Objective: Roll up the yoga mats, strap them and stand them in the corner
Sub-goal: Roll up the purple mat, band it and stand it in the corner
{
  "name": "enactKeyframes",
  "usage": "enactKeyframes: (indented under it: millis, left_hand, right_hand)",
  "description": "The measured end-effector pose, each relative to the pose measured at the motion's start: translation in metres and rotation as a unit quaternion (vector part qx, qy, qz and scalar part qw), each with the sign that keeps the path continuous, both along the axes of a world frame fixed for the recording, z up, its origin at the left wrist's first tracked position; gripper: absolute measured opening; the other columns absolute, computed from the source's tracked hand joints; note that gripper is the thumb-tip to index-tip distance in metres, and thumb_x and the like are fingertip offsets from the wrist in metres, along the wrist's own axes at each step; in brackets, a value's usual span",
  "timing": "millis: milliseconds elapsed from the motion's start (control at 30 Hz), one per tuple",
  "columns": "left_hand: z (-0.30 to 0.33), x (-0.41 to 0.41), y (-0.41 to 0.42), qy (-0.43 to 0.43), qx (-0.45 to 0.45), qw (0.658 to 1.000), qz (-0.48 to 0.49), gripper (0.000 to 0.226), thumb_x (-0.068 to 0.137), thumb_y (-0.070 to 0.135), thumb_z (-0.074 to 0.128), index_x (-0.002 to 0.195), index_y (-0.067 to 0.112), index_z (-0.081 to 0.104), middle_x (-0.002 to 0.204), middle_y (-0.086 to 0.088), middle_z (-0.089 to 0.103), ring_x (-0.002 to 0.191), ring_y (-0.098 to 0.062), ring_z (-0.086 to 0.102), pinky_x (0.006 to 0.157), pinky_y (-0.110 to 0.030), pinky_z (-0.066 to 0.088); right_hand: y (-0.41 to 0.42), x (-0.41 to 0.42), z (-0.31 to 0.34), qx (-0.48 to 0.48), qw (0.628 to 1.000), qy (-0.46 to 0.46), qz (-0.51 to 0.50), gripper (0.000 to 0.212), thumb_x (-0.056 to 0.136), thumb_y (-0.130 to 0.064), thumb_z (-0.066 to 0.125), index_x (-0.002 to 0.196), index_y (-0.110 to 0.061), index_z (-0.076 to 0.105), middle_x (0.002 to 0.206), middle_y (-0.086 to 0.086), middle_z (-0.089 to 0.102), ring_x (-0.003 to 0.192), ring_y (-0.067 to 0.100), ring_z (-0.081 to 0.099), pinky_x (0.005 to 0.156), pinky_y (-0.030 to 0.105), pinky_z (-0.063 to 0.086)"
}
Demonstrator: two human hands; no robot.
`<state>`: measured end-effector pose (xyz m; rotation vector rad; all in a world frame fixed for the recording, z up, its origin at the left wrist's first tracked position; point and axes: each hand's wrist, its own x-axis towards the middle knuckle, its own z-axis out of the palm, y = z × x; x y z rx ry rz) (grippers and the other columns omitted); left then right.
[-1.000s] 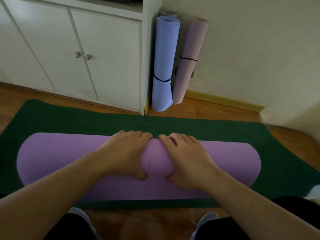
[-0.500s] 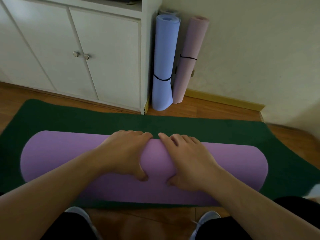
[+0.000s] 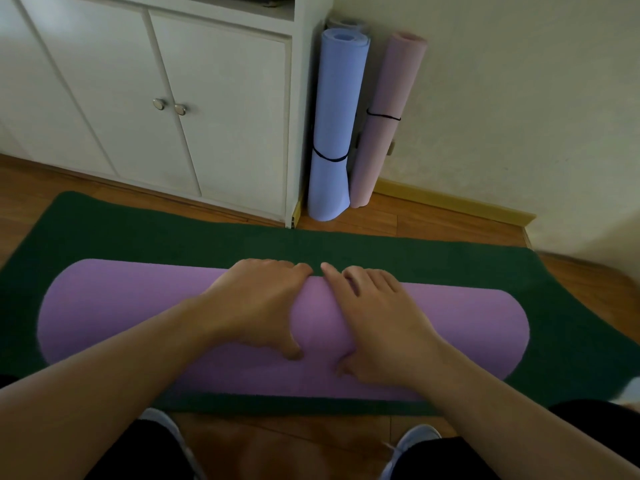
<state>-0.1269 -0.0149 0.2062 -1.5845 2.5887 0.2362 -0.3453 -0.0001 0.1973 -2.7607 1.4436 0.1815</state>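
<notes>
A rolled purple yoga mat (image 3: 121, 306) lies crosswise on a flat dark green mat (image 3: 173, 230) on the wooden floor. My left hand (image 3: 256, 306) and my right hand (image 3: 381, 320) sit side by side on the middle of the roll. Their fingers curl over its far side and their thumbs press its near side. In the corner, a rolled blue mat (image 3: 332, 126) and a rolled pink mat (image 3: 384, 126) stand upright, each with a black strap around it. The top of a third roll (image 3: 346, 24) peeks out behind the blue one.
A white cabinet (image 3: 225, 116) with two knobbed doors stands just left of the corner, close behind the green mat. A yellow baseboard (image 3: 450, 206) runs along the right wall. My shoes (image 3: 415, 441) are at the green mat's near edge.
Both hands keep the same hold on the middle of the purple roll. The roll has barely shifted, a little away from me.
</notes>
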Motion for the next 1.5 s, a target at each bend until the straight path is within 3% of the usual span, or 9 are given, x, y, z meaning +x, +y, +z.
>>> enactKeyframes:
  millis: [167, 267, 367, 567, 700, 867, 1200, 1333, 1500]
  left_hand:
    - [-0.001, -0.003, 0.003, 0.004, 0.029, 1.0, 0.009, 0.107, 0.052, 0.083, 0.076, 0.141, 0.036, 0.041, 0.129, 0.013, 0.058, 0.111, -0.015, 0.06, 0.095, -0.038, 0.052]
    - [-0.008, -0.004, 0.009, -0.043, -0.03, 0.998, -0.019, 0.126, 0.053, 0.084, 0.079, 0.153, 0.027, 0.028, 0.142, 0.004, 0.046, 0.126, -0.021, 0.052, 0.109, -0.044, 0.044]
    - [-0.017, -0.009, 0.011, -0.065, -0.035, 0.997, -0.033, 0.121, 0.058, 0.072, 0.084, 0.153, 0.023, 0.028, 0.143, 0.0, 0.046, 0.126, -0.024, 0.051, 0.109, -0.045, 0.044]
    - [-0.006, 0.004, -0.003, 0.002, -0.025, 1.0, -0.013, 0.102, 0.058, 0.075, 0.077, 0.142, 0.03, 0.043, 0.132, 0.008, 0.059, 0.115, -0.018, 0.058, 0.1, -0.041, 0.048]
    - [-0.003, 0.004, -0.001, 0.038, 0.028, 0.999, 0.02, 0.106, 0.052, 0.077, 0.079, 0.143, 0.035, 0.043, 0.131, 0.013, 0.059, 0.111, -0.014, 0.06, 0.095, -0.037, 0.051]
    - [-0.016, -0.004, 0.011, -0.024, -0.016, 1.0, -0.011, 0.13, 0.057, 0.082, 0.079, 0.158, 0.025, 0.02, 0.152, 0.003, 0.04, 0.136, -0.022, 0.045, 0.116, -0.044, 0.038]
    - [-0.015, 0.001, -0.002, -0.001, -0.025, 1.0, -0.006, 0.11, 0.056, 0.073, 0.078, 0.148, 0.031, 0.035, 0.136, 0.008, 0.056, 0.118, -0.019, 0.056, 0.1, -0.041, 0.048]
    - [-0.013, 0.001, -0.001, 0.011, 0.002, 1.0, 0.001, 0.109, 0.054, 0.074, 0.078, 0.147, 0.036, 0.036, 0.136, 0.012, 0.055, 0.118, -0.016, 0.055, 0.102, -0.039, 0.044]
    - [-0.023, -0.007, 0.008, -0.036, -0.016, 0.999, -0.01, 0.135, 0.054, 0.076, 0.084, 0.159, 0.026, 0.016, 0.152, 0.002, 0.038, 0.137, -0.024, 0.044, 0.118, -0.047, 0.035]
  right_hand:
    - [-0.007, -0.002, -0.001, -0.014, 1.0, -0.023, 0.007, 0.123, 0.068, -0.064, 0.082, 0.162, -0.025, 0.014, 0.148, 0.003, 0.045, 0.13, 0.027, 0.049, 0.111, 0.04, 0.04]
    - [-0.011, -0.004, 0.002, 0.014, 0.999, -0.031, -0.015, 0.125, 0.064, -0.063, 0.085, 0.161, -0.025, 0.017, 0.148, 0.003, 0.05, 0.13, 0.027, 0.053, 0.109, 0.04, 0.043]
    - [-0.011, -0.004, 0.001, 0.075, 0.995, -0.049, -0.052, 0.13, 0.06, -0.066, 0.089, 0.161, -0.03, 0.015, 0.149, -0.002, 0.051, 0.129, 0.024, 0.054, 0.102, 0.037, 0.046]
    - [-0.006, -0.003, -0.005, 0.021, 0.999, -0.018, -0.016, 0.14, 0.067, -0.071, 0.083, 0.167, -0.023, -0.003, 0.161, 0.002, 0.03, 0.148, 0.027, 0.031, 0.127, 0.039, 0.022]
    - [-0.008, -0.003, -0.007, 0.006, 1.0, -0.018, -0.009, 0.128, 0.068, -0.066, 0.084, 0.164, -0.025, 0.009, 0.155, 0.003, 0.039, 0.141, 0.027, 0.04, 0.122, 0.041, 0.031]
    - [-0.012, -0.008, -0.003, -0.014, 0.999, -0.033, -0.005, 0.11, 0.067, -0.061, 0.081, 0.156, -0.027, 0.027, 0.146, -0.001, 0.054, 0.131, 0.024, 0.052, 0.112, 0.04, 0.042]
    - [-0.004, -0.002, -0.01, 0.009, 1.0, -0.001, -0.004, 0.135, 0.069, -0.064, 0.083, 0.166, -0.022, -0.002, 0.159, 0.006, 0.031, 0.145, 0.029, 0.032, 0.126, 0.042, 0.025]
    - [-0.008, -0.002, -0.008, -0.009, 1.0, -0.011, -0.001, 0.118, 0.069, -0.061, 0.083, 0.16, -0.023, 0.018, 0.145, 0.005, 0.047, 0.128, 0.028, 0.049, 0.111, 0.041, 0.041]
    - [-0.012, -0.004, 0.002, 0.014, 0.999, -0.03, -0.018, 0.102, 0.064, -0.061, 0.084, 0.147, -0.028, 0.035, 0.129, -0.002, 0.059, 0.114, 0.023, 0.058, 0.095, 0.037, 0.048]
